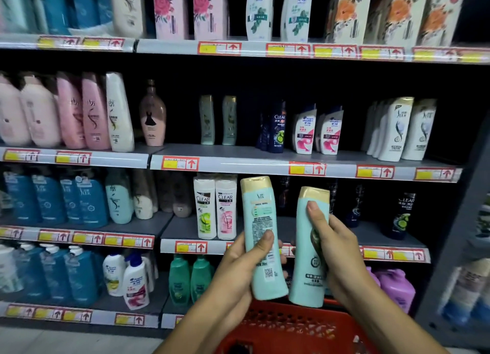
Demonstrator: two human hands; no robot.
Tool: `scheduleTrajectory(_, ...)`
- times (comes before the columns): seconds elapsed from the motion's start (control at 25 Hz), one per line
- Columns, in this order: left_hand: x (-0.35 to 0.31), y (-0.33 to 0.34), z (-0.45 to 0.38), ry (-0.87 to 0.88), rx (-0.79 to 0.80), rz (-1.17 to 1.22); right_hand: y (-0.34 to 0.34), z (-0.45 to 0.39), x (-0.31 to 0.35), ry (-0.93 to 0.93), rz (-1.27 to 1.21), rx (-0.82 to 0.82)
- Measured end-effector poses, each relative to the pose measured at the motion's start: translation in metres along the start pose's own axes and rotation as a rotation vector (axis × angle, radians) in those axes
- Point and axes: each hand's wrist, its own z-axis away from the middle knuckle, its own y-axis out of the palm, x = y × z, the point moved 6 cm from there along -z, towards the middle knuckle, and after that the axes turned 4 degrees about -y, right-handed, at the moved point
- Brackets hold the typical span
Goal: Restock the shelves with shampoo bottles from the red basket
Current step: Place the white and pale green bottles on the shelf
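My left hand [245, 261] grips a mint-green shampoo bottle with a gold cap [261, 221], its back label facing me. My right hand [335, 245] grips a second mint-green bottle with a gold cap [309, 263], front label towards me. Both bottles are upright, side by side, raised in front of the third shelf. The red basket [289, 327] sits below my forearms at the bottom of the view. Two matching mint-green bottles [217, 120] stand on the second shelf [265, 155], with bare space around them.
Shelves full of shampoo bottles fill the view. White Clear bottles [214, 208] stand just left of my hands, dark Clear bottles [400, 216] to the right. Head & Shoulders bottles [316, 132] stand on the second shelf. A grey shelf upright [456, 234] closes the right side.
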Motion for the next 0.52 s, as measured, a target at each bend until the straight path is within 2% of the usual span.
scheduleTrajectory(0.24,0.008,0.001,-0.002,-0.124,-0.054,0.027,-0.003,0.001,-0.014,0.164,-0.031,0.032)
scheduleTrajectory(0.4,0.022,-0.002,-0.006,-0.211,0.01,0.097,-0.004,0.003,-0.024,0.209,-0.065,0.087)
scheduleTrajectory(0.52,0.023,-0.006,-0.01,-0.243,0.059,0.221,-0.012,0.001,-0.027,0.189,-0.141,0.057)
